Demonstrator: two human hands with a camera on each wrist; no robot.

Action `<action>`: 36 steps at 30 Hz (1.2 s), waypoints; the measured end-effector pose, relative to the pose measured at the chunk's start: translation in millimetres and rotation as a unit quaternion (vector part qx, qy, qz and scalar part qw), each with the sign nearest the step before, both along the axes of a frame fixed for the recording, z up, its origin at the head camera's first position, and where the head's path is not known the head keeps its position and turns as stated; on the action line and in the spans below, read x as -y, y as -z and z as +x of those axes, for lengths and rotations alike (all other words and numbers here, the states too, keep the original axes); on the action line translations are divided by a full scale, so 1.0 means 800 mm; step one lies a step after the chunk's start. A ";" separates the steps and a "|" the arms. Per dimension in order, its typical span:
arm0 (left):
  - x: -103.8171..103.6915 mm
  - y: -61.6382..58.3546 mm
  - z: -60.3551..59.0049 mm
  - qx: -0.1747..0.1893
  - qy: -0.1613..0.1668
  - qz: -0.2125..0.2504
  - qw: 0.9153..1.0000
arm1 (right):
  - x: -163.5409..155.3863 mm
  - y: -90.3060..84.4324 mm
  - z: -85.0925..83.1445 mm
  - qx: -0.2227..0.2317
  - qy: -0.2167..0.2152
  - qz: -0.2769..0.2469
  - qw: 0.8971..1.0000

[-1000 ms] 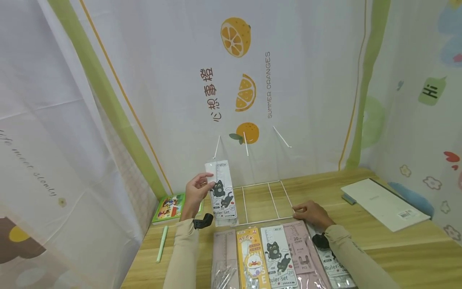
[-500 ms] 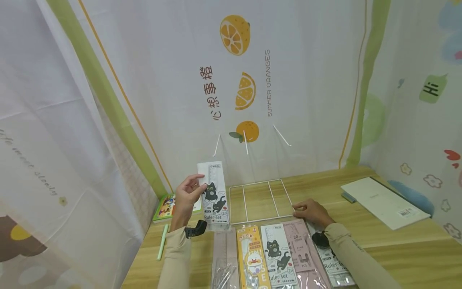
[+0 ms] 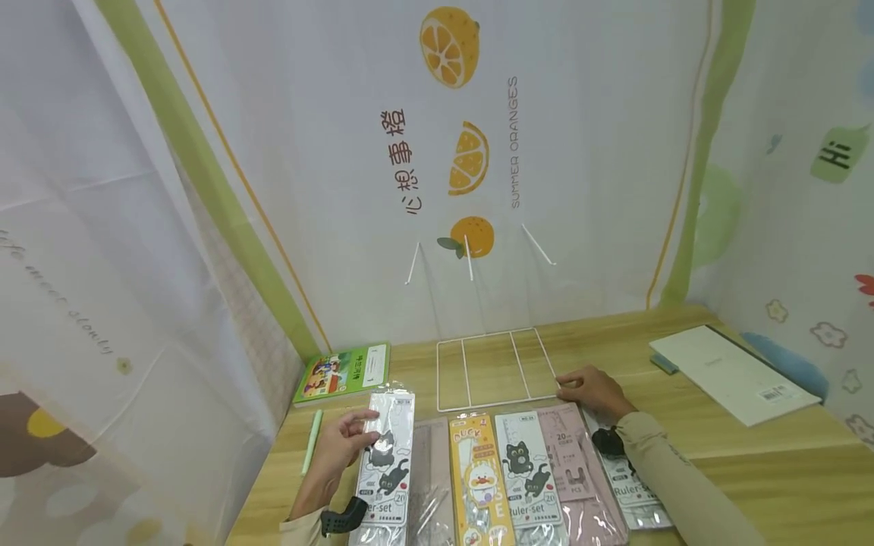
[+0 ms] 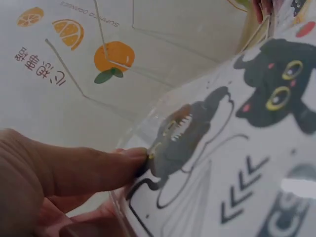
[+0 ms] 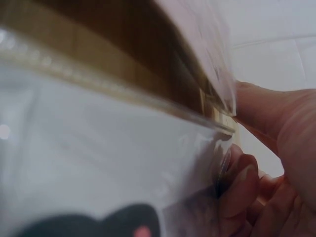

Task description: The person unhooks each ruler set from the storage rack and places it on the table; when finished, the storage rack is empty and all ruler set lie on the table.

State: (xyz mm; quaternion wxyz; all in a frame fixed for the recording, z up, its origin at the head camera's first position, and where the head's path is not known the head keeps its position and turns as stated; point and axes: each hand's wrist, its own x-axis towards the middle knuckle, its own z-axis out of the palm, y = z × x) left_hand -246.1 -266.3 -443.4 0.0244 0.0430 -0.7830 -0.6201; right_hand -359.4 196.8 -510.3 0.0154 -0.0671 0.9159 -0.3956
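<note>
- My left hand [image 3: 339, 447] holds the white cat ruler set [image 3: 385, 464] by its left edge, thumb on the printed front and the other fingers behind, so it is pinched, not flat
- In the left wrist view my thumb [image 4: 94, 170] presses the clear sleeve beside the drawn cat, and the pack [image 4: 232, 148] fills most of the picture
- That pack sits low over the wooden table [image 3: 771, 470], at the left end of the row, overlapping a pale pink ruler pack [image 3: 432, 485]; whether its underside touches the table I cannot tell
- Next in the row lie a yellow duck ruler pack [image 3: 476, 478], a second cat ruler pack [image 3: 526, 474], a pink 20 cm ruler pack [image 3: 570, 470] and one more pack under my right forearm
- My right hand [image 3: 591, 390] rests palm down near the front right corner of the white wire rack [image 3: 488, 369], fingers loosely bent; the wrist view shows fingertips [image 5: 242, 182] against a clear sleeve, though a true grip I cannot tell
- A green booklet [image 3: 344, 370] lies left of the rack, a pale green pen [image 3: 311, 442] near it, and a white flat box [image 3: 734, 373] far right
</note>
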 end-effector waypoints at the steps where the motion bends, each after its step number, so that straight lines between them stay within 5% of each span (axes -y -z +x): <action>1: 0.003 0.004 0.003 0.012 0.000 -0.008 1.000 | 0.000 -0.001 0.000 -0.001 0.000 0.000 1.000; 6: 0.016 0.023 0.018 0.052 -0.004 -0.050 0.997 | -0.003 -0.004 -0.001 0.003 -0.001 -0.002 1.000; 14: 0.023 0.040 0.017 0.049 -0.059 -0.090 0.993 | -0.004 -0.003 -0.003 -0.003 -0.004 -0.004 1.000; 23: 0.016 0.057 0.015 0.041 -0.043 -0.160 0.985 | -0.004 0.004 -0.004 -0.020 -0.016 0.004 1.000; 36: 0.009 0.060 0.015 0.057 -0.034 -0.297 0.953 | -0.003 0.001 -0.003 -0.012 -0.010 0.003 1.000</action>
